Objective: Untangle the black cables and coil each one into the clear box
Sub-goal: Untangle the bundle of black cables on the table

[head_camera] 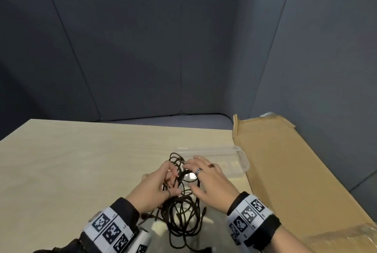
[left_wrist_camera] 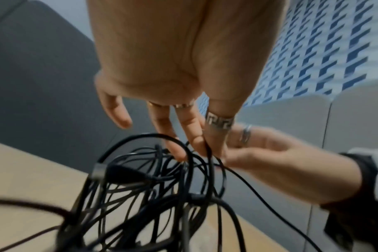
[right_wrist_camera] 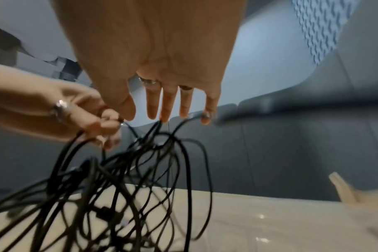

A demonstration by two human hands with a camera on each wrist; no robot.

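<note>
A tangle of black cables [head_camera: 181,212] lies on the table between my hands, its upper loops lifted. My left hand [head_camera: 173,173] grips some of the upper strands with curled fingers; in the left wrist view one cable [left_wrist_camera: 208,153] runs down between its thumb and a finger. My right hand [head_camera: 189,163] hovers over the top of the tangle with straight, spread fingers [right_wrist_camera: 162,112], whose tips touch the top loops [right_wrist_camera: 162,136]. The clear box [head_camera: 242,156] stands just behind the right hand, lid off, with no cable visible inside.
A large flat cardboard sheet [head_camera: 295,171] lies along the table's right side, next to the box. The light wooden table [head_camera: 81,161] stretches off to the left. Grey padded partition walls [head_camera: 142,48] stand behind and to both sides.
</note>
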